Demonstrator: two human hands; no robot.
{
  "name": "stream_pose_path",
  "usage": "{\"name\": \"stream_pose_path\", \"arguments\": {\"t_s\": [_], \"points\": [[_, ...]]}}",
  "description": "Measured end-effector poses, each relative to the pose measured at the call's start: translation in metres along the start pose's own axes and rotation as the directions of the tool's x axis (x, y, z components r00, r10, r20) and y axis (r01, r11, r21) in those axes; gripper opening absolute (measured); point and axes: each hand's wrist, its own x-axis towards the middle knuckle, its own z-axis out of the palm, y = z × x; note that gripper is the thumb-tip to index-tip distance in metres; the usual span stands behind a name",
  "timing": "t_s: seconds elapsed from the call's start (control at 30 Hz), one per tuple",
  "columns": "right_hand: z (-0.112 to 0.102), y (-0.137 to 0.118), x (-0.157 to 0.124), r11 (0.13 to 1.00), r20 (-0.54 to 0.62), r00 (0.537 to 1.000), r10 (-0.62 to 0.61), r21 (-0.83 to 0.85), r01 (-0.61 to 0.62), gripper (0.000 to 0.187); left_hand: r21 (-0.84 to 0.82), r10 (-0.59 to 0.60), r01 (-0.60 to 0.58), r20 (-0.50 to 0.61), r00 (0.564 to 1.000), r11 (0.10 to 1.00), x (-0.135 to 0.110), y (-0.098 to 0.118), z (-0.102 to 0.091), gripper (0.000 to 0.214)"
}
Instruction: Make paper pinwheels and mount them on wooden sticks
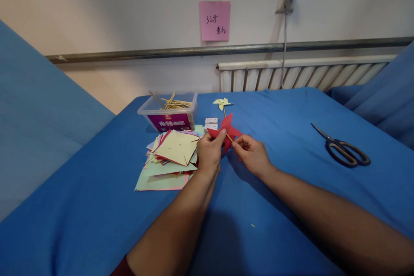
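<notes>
A red paper pinwheel (227, 126) is pinched by my left hand (211, 148), the thumb pressing near its middle. My right hand (252, 154) grips the end of a thin wooden stick (229, 137) that lies against the pinwheel. Both hands are closed and close together above the table. Left of my left hand sits a messy stack of cut paper squares (177, 147), pale yellow on top with green, red and pink below. Just beyond the hands lies a finished-looking pale yellow pinwheel (222, 103) on a stick.
A clear plastic tub (168, 116) holding several wooden sticks (174, 102) stands at the back left. Small white boxes (211, 123) are beside it. Black-handled scissors (343, 151) lie at the right on the blue cloth (291, 125). A radiator (307, 71) runs along the wall.
</notes>
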Motion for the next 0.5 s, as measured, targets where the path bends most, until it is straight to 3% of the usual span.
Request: {"name": "stream_pose_path", "arguments": {"t_s": [0.5], "points": [[-0.0004, 0.0011, 0.0004, 1.000, 0.002, 1.000, -0.006, 0.000, 0.006, 0.022, -0.015, -0.008, 0.008, 0.003, 1.000, 1.000, -0.0012, 0.0029, 0.0006, 0.031]]}}
